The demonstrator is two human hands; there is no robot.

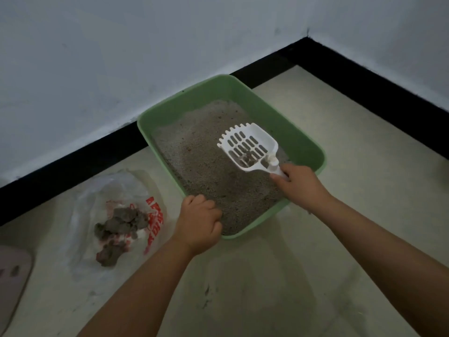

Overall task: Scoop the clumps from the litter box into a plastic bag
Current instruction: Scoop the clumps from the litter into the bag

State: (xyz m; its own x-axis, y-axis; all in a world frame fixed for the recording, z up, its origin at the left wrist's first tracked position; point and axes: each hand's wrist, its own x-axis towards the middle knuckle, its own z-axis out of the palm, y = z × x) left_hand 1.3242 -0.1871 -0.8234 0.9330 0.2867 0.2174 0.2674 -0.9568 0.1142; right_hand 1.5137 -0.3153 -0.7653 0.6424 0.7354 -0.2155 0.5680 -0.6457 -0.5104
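Our right hand (pixel 300 184) grips the handle of the white slotted scoop (pixel 249 147), fingers curled round it, and holds the scoop above the grey litter with a few small dark clumps (pixel 247 158) sitting at the back of its bowl. Our left hand (pixel 198 223) curls over the near left rim of the green litter box (pixel 308 144), gripping that edge.

We see the box lying at an angle on the pale floor (pixel 267 276), its far corner close against the black skirting (pixel 73 164) under the white wall; a second wall closes the corner to the right. Bare floor lies between our forearms and along the right side of the box.

To the left of the box, just beside our left hand, the clear plastic bag (pixel 121 215) with red print lies flat on the floor, a heap of grey clumps (pixel 121 224) on it. The scoop is well apart from the bag, across the width of the box. At the far left edge a pinkish object (pixel 12 271) shows partly; we cannot tell what it is.
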